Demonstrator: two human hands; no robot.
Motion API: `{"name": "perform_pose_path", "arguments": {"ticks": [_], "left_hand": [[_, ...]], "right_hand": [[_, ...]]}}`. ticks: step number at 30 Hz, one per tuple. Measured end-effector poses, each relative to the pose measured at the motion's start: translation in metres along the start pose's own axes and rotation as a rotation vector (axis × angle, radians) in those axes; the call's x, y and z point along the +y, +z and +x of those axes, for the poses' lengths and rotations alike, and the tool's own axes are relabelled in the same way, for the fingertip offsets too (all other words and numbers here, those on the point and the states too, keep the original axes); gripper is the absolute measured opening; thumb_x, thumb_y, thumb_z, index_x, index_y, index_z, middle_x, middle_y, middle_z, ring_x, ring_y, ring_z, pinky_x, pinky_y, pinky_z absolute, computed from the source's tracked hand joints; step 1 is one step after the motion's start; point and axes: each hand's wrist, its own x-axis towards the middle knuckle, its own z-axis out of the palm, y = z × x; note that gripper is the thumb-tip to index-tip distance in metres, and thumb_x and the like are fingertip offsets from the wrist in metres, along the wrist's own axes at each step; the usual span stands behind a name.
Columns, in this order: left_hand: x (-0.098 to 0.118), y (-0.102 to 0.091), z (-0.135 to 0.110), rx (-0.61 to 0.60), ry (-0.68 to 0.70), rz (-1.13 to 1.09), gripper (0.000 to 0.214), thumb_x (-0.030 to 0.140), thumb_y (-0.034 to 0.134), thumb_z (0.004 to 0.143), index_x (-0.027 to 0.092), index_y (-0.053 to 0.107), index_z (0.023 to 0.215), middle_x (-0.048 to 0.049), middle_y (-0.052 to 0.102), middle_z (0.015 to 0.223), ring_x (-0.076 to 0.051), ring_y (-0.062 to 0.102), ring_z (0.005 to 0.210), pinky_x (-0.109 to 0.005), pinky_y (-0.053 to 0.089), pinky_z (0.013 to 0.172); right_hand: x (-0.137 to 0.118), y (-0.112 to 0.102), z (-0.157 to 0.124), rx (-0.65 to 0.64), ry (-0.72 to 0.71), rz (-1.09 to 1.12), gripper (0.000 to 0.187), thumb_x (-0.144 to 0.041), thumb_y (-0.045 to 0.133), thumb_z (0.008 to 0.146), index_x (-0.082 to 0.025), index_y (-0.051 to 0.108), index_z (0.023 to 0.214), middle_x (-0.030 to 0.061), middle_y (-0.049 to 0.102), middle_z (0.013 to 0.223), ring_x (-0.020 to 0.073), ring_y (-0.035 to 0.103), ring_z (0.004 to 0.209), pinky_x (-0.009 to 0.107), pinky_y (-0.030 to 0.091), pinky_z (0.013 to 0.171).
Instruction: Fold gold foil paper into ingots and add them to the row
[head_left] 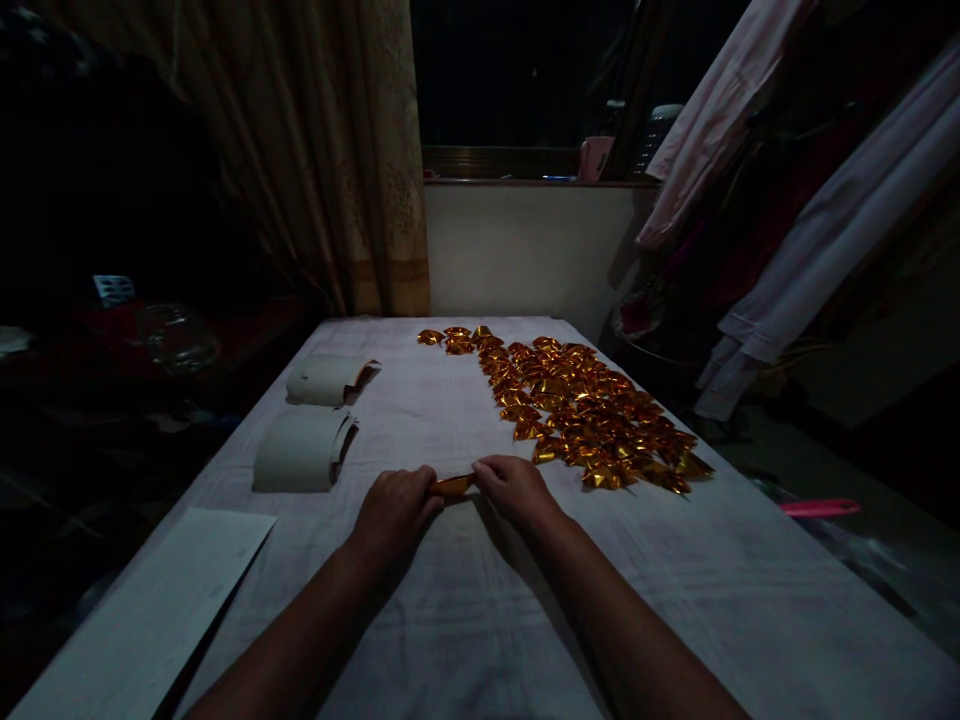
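Both hands meet at a small piece of folded gold foil paper (454, 487) above the cloth-covered table. My left hand (397, 505) pinches its left end between thumb and fingers. At the opposite end my right hand (514, 485) grips it the same way. To the right spreads a large heap of folded gold foil pieces (592, 400), with several more trailing off toward the far edge. On the left lie two curved stacks of pale paper (300, 450), whose right edges show some gold-brown underneath.
A flat white sheet or board (150, 610) lies at the table's near left. Clothes (817, 240) hang at the right. Behind the table are a curtain (367, 150) and a sill with a pink mug (595, 158). A glass jar (180, 338) stands in the dim left.
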Motion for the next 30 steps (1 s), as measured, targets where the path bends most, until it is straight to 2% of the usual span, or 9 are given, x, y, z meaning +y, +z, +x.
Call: {"name": "perform_pose_path", "arguments": {"ticks": [1, 3, 6, 11, 14, 17, 23, 26, 30], "left_hand": [[-0.002, 0.000, 0.002, 0.004, -0.009, 0.002, 0.009, 0.029, 0.060, 0.092, 0.021, 0.063, 0.095, -0.0064, 0.073, 0.086, -0.025, 0.067, 0.084, -0.033, 0.042, 0.075], [-0.006, -0.002, 0.006, 0.016, -0.027, -0.005, 0.010, 0.030, 0.058, 0.094, 0.021, 0.063, 0.095, -0.0065, 0.073, 0.087, -0.024, 0.068, 0.083, -0.032, 0.042, 0.073], [-0.012, -0.004, 0.015, 0.041, -0.067, -0.062, 0.011, 0.031, 0.057, 0.094, 0.022, 0.064, 0.093, -0.0048, 0.073, 0.087, -0.023, 0.068, 0.084, -0.030, 0.043, 0.071], [-0.020, 0.008, 0.025, 0.132, -0.138, -0.272, 0.017, 0.034, 0.060, 0.090, 0.023, 0.066, 0.102, -0.0025, 0.075, 0.093, -0.019, 0.068, 0.083, -0.029, 0.048, 0.076], [-0.023, 0.019, 0.025, 0.196, -0.148, -0.353, 0.025, 0.038, 0.056, 0.091, 0.022, 0.068, 0.106, -0.0048, 0.076, 0.100, -0.021, 0.070, 0.089, -0.032, 0.051, 0.082], [-0.025, 0.023, 0.024, 0.235, -0.177, -0.371, 0.030, 0.041, 0.052, 0.092, 0.023, 0.072, 0.105, -0.0052, 0.077, 0.102, -0.023, 0.071, 0.094, -0.034, 0.053, 0.085], [-0.021, 0.016, 0.026, 0.187, -0.267, -0.300, 0.028, 0.036, 0.053, 0.090, 0.024, 0.073, 0.106, -0.0043, 0.078, 0.101, -0.023, 0.071, 0.092, -0.034, 0.052, 0.082], [-0.021, 0.011, 0.026, 0.157, -0.263, -0.274, 0.027, 0.037, 0.051, 0.091, 0.023, 0.074, 0.098, -0.0036, 0.078, 0.094, -0.022, 0.070, 0.087, -0.032, 0.050, 0.078], [-0.024, 0.010, 0.025, 0.149, -0.215, -0.242, 0.034, 0.042, 0.044, 0.095, 0.023, 0.073, 0.090, -0.0042, 0.076, 0.089, -0.023, 0.069, 0.084, -0.033, 0.048, 0.076]], "right_hand": [[0.000, 0.000, 0.004, -0.018, -0.005, 0.013, 0.035, -0.038, 0.051, 0.094, -0.021, 0.079, 0.080, 0.0017, 0.075, 0.071, 0.0188, 0.069, 0.072, 0.024, 0.046, 0.061], [0.000, 0.002, 0.010, -0.035, -0.009, 0.052, 0.033, -0.035, 0.054, 0.092, -0.021, 0.079, 0.077, 0.0003, 0.074, 0.066, 0.0177, 0.069, 0.068, 0.023, 0.044, 0.057], [-0.001, 0.008, 0.017, -0.028, -0.020, 0.115, 0.023, -0.029, 0.058, 0.089, -0.023, 0.081, 0.089, 0.0002, 0.078, 0.078, 0.0185, 0.072, 0.078, 0.024, 0.050, 0.065], [0.002, 0.019, 0.023, 0.031, 0.003, 0.176, 0.027, -0.025, 0.055, 0.090, -0.024, 0.079, 0.103, 0.0033, 0.079, 0.101, 0.0206, 0.074, 0.095, 0.030, 0.055, 0.083], [0.006, 0.022, 0.022, 0.070, 0.003, 0.173, 0.026, -0.025, 0.056, 0.090, -0.025, 0.079, 0.104, 0.0032, 0.078, 0.105, 0.0218, 0.074, 0.099, 0.033, 0.055, 0.089], [0.007, 0.024, 0.020, 0.121, -0.007, 0.146, 0.024, -0.025, 0.058, 0.089, -0.026, 0.080, 0.100, 0.0032, 0.079, 0.101, 0.0223, 0.074, 0.096, 0.034, 0.057, 0.087], [0.005, 0.029, 0.013, 0.207, -0.128, 0.095, 0.025, -0.024, 0.055, 0.091, -0.026, 0.079, 0.098, 0.0043, 0.079, 0.096, 0.0200, 0.074, 0.089, 0.029, 0.057, 0.083], [0.005, 0.030, 0.012, 0.236, -0.190, 0.103, 0.026, -0.025, 0.054, 0.092, -0.025, 0.078, 0.100, 0.0045, 0.079, 0.094, 0.0184, 0.073, 0.086, 0.028, 0.056, 0.082], [0.006, 0.031, 0.013, 0.253, -0.167, 0.095, 0.026, -0.025, 0.054, 0.092, -0.024, 0.078, 0.101, 0.0044, 0.079, 0.095, 0.0182, 0.073, 0.086, 0.028, 0.055, 0.082]]}}
